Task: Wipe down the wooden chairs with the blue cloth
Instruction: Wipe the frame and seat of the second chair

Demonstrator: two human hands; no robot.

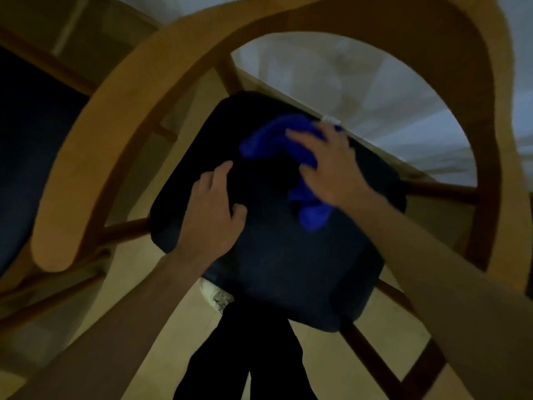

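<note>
Item: blue cloth. Lies bunched on the far right part of the dark seat pad, one tail trailing back along the pad toward me. Soft, light, limp; I judge it will fold and drag rather than slide flat, so it wants a broad flat palm on top, or a gather at the thick middle of the bunch, not a pull at the loose tail.

Item: my right hand. Laid over the cloth on the seat pad, fingers spread and fairly straight, pressing down rather than pinching. The frame is blurred here, so I cannot tell whether the thumb hooks any fold.

Item: my left hand. On the near left part of the seat pad, clear of the cloth, fingers loosely bent with tips on the fabric, holding nothing; seemingly steadying.

Item: wooden chair, curved backrest and arm rail. Arches round the seat pad on the left and far sides. Stiff, smooth, probably heavy enough to stay put under a wipe. The wood looks yet to be wiped; the cloth sits on upholstery.

Item: second chair. Left of the seat pad, dark seat, partly in view.
</note>
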